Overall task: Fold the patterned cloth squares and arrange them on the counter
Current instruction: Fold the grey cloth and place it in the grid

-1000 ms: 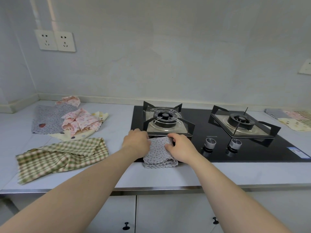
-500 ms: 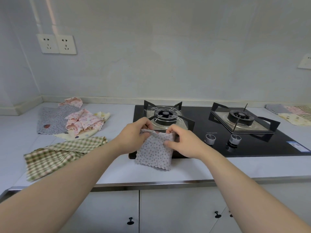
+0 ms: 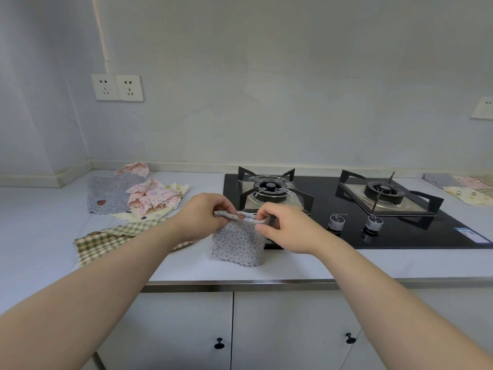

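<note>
The left hand (image 3: 202, 217) and right hand (image 3: 288, 228) each pinched the top fold of the grey dotted cloth (image 3: 237, 244), fingers and thumbs curled tight on it. The cloth hung between them above the front of the counter (image 3: 293, 265); whether its scalloped lower edge touched could not be told. To finish this fold well, the layers probably needed their corners matched before being laid flat, clear of the burner at 12 o'clock, then pressed smooth. A pale wall (image 3: 266, 102) backed the white counter. The black hob (image 3: 400, 236) ran from 12 to 3 o'clock. A checked cloth (image 3: 106, 239) lay loose at 9 o'clock, and a heap of unfolded cloths (image 3: 152, 196) at 10. Folded squares (image 3: 464, 188) lay at 2 o'clock, and twin sockets (image 3: 117, 87) sat at 11.
</note>
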`<state>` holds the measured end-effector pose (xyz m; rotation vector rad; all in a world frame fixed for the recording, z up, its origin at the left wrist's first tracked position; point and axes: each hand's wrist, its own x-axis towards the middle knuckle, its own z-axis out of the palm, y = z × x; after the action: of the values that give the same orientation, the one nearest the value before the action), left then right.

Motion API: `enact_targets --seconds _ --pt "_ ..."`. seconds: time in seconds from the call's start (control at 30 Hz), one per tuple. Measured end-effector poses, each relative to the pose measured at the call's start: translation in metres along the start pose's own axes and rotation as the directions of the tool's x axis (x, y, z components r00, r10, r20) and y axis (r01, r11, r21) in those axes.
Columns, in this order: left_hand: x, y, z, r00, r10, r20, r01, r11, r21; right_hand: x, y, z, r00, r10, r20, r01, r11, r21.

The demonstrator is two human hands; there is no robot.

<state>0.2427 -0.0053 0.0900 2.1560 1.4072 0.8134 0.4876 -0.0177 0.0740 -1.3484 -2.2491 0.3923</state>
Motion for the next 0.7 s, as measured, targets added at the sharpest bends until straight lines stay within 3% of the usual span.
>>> enact_targets --seconds 0.3,0.47,0.7 --pt "-0.04 0.012 -0.032 0.999 0.007 -0.051 -0.008 1.0 -0.021 -0.022 -0.038 -0.01 0.995 -0.022 0.094 0.037 0.986 -0.16" --pt "-0.059 0.015 -0.045 0.998 0.008 -0.056 -0.007 1.0 0.005 -0.033 -0.073 -0.014 0.985 0.003 0.174 0.001 1.0 -0.019" --pt "-0.077 0.012 -0.061 0.998 -0.022 -0.057 0.016 0.994 -0.111 -0.031 -0.104 -0.014 0.998 0.033 0.046 -0.025 0.987 -0.158"
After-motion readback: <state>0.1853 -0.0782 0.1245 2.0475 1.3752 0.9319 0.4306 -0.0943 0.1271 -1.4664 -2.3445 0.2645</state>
